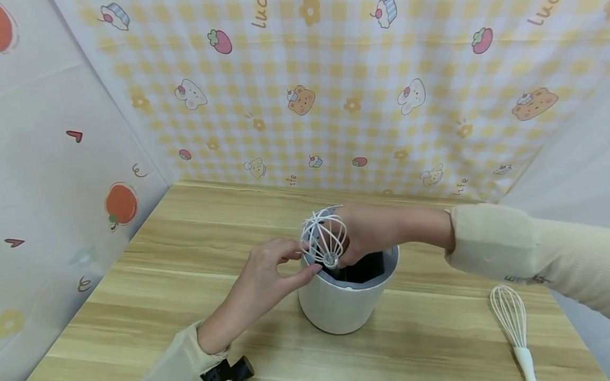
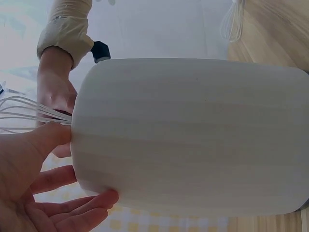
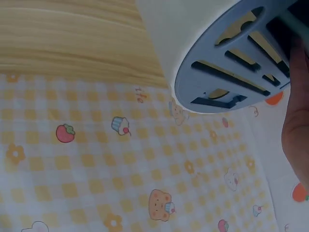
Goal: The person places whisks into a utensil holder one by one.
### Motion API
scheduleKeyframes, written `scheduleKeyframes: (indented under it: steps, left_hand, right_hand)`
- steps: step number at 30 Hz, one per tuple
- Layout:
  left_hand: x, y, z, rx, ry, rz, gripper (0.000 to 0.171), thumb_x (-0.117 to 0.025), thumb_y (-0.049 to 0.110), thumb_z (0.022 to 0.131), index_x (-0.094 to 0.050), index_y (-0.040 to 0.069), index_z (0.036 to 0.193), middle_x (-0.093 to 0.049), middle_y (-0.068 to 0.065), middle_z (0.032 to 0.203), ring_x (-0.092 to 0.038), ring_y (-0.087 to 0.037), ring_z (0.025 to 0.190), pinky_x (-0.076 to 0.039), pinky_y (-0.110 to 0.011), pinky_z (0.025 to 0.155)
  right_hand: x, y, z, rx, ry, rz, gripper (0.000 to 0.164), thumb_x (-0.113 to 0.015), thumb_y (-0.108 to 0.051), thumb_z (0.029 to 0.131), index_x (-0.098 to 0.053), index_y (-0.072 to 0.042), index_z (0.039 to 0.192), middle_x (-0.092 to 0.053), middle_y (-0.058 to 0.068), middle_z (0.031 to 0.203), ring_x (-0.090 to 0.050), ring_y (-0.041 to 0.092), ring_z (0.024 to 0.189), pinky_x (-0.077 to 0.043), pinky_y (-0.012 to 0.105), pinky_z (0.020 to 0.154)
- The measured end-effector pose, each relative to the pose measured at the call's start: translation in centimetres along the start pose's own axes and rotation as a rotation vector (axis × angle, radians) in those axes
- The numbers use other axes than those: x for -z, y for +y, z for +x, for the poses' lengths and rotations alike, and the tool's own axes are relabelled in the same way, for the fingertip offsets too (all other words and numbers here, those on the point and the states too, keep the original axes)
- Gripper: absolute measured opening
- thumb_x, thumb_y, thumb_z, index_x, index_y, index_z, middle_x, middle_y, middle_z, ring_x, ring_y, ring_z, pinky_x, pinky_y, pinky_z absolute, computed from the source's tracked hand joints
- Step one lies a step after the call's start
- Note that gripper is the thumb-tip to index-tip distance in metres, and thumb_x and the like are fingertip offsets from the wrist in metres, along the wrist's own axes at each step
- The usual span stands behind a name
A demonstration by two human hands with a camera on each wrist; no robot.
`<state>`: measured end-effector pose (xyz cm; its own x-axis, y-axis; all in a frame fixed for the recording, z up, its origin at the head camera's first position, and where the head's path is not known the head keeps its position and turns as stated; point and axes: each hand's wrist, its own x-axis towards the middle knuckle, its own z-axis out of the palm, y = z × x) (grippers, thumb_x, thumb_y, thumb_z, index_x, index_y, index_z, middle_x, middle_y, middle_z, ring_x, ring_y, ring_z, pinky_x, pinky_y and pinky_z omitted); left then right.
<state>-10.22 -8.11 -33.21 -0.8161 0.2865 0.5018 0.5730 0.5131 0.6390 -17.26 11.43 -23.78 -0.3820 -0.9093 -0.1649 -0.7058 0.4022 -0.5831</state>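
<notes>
A white utensil holder (image 1: 340, 307) stands upright on the table, fitted with a grey slotted insert (image 3: 231, 72) at its top. A white whisk (image 1: 324, 238) stands in its opening, wires up. My left hand (image 1: 267, 275) holds the holder's rim, thumb at the near side; in the left wrist view its fingertips (image 2: 108, 198) touch the outer wall. Behind the wires, my right hand (image 1: 369, 230) reaches down into the opening and grips the whisk near its collar. Those fingertips and the handle are largely hidden inside.
A second white whisk (image 1: 512, 323) lies on the wooden table (image 1: 214, 227) at the right. Behind the table hangs a yellow checked cloth (image 1: 333, 127), and a white printed sheet (image 1: 57, 185) stands at the left. A black device (image 1: 233, 369) sits by the left cuff.
</notes>
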Motion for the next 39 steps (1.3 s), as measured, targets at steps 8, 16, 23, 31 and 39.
scheduleKeyframes:
  steps: [8,16,23,31,39]
  left_hand:
    - [0.1,0.1,0.2,-0.026,-0.005,0.007,0.023,-0.076,0.025,0.075,-0.069,0.015,0.094,-0.066,0.003,0.093,-0.062,-0.007,0.083,-0.052,-0.027,0.074]
    - [0.2,0.3,0.1,-0.039,-0.001,-0.012,0.022,-0.076,0.022,0.075,-0.069,0.013,0.094,-0.066,0.003,0.093,-0.062,-0.007,0.084,-0.052,-0.027,0.074]
    - [0.0,0.5,0.1,-0.028,-0.003,-0.017,0.032,-0.076,0.022,0.075,-0.069,0.010,0.104,-0.067,0.000,0.098,-0.064,-0.010,0.083,-0.053,-0.028,0.074]
    - [-0.1,0.5,0.1,-0.016,-0.001,-0.015,0.034,-0.076,0.023,0.076,-0.068,0.012,0.107,-0.066,0.001,0.100,-0.064,-0.009,0.083,-0.053,-0.027,0.075]
    - [-0.1,0.3,0.0,0.001,0.004,-0.006,0.036,-0.076,0.025,0.076,-0.068,0.013,0.109,-0.066,0.003,0.100,-0.064,-0.007,0.082,-0.053,-0.027,0.074]
  right_hand:
    - [-1.1,0.2,0.5,0.064,0.057,-0.143,0.023,-0.075,0.001,0.065,-0.065,-0.010,0.082,-0.059,-0.010,0.071,-0.046,0.000,0.065,-0.047,0.020,0.061]
    - [-1.1,-0.5,0.2,-0.034,0.064,-0.078,0.025,-0.077,-0.003,0.067,-0.067,-0.010,0.088,-0.063,-0.010,0.077,-0.053,0.002,0.072,-0.048,0.020,0.068]
    - [-0.3,-0.5,-0.5,-0.068,0.032,0.012,0.013,-0.075,0.000,0.069,-0.069,-0.005,0.079,-0.064,-0.008,0.069,-0.052,0.000,0.064,-0.049,0.021,0.062]
    - [0.7,-0.7,-1.3,-0.241,-0.017,0.135,0.015,-0.069,0.005,0.073,-0.062,0.002,0.087,-0.066,0.001,0.076,-0.062,0.006,0.072,-0.052,0.022,0.065]
    - [1.4,-0.8,-2.3,-0.245,0.006,0.115,0.028,-0.071,0.000,0.076,-0.061,0.007,0.102,-0.068,0.006,0.083,-0.065,0.013,0.082,-0.053,0.025,0.072]
